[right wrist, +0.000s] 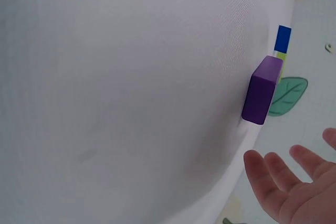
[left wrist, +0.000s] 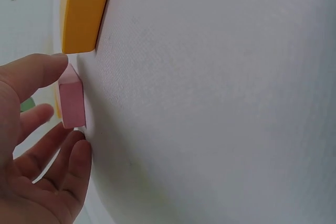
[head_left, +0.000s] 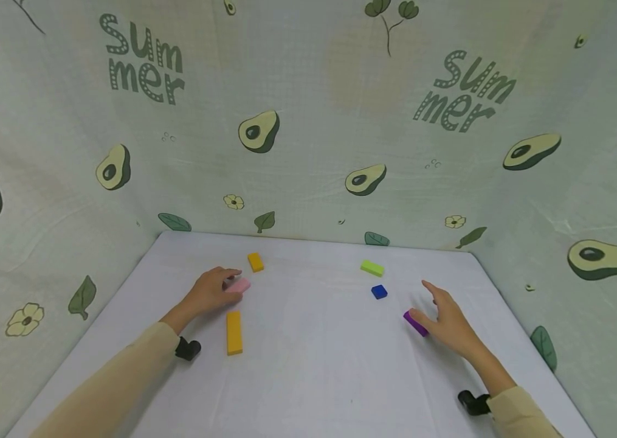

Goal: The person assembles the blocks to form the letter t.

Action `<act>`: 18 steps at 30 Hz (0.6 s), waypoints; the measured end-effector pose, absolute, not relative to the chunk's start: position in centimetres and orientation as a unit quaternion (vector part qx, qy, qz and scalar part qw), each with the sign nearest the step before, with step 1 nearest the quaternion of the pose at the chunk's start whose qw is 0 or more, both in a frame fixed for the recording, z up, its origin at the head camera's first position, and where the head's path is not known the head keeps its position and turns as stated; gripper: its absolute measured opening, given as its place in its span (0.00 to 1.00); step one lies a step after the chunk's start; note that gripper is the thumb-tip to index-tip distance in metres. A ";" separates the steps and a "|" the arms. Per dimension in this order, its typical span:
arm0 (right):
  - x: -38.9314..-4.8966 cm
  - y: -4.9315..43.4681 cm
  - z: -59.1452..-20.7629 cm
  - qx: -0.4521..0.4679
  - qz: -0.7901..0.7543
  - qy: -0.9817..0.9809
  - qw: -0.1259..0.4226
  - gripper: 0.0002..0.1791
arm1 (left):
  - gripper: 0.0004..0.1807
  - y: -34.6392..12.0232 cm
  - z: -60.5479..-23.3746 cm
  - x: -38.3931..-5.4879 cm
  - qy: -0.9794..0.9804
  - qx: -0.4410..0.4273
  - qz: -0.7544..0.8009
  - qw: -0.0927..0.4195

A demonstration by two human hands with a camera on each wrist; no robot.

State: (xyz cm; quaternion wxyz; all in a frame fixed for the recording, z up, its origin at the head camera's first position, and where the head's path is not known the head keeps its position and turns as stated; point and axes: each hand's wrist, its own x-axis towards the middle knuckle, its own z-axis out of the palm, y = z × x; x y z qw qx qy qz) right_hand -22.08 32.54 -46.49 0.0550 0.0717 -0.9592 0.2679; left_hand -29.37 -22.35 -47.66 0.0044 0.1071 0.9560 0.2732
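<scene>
1. Sleeved forearms reached in from the bottom edge over the white table [head_left: 308, 377].
2. Nearest the left arm lay a long orange block [head_left: 234, 333], flat on the cloth and apart from the hand.
3. Just beyond it, the left hand [head_left: 208, 294] pinched a pink block [head_left: 239, 285] between thumb and fingers; the left wrist view showed that pink block [left wrist: 71, 102] resting on the table with fingertips [left wrist: 50, 69] on either side.
4. On the other side, the right hand [head_left: 450, 322] lay with fingers spread and straight, beside a purple block [head_left: 415, 323]; the right wrist view showed a gap between fingertips [right wrist: 262, 174] and block [right wrist: 262, 90].
5. Farther back sat a blue block [head_left: 379, 292], a lime-green block [head_left: 372, 267] and a small orange block [head_left: 255, 261].
</scene>
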 end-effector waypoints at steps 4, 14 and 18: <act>-22.1 32.6 -46.5 0.073 0.266 -0.960 0.054 0.49 | 0.32 -22.4 -47.7 -29.4 0.954 0.102 0.283 0.008; -22.2 32.7 -46.8 0.069 0.264 -0.961 0.049 0.50 | 0.26 -22.3 -47.9 -29.7 0.955 0.098 0.281 0.005; -22.3 32.7 -46.9 0.069 0.260 -0.962 0.050 0.49 | 0.24 -22.3 -48.0 -29.8 0.957 0.100 0.271 0.003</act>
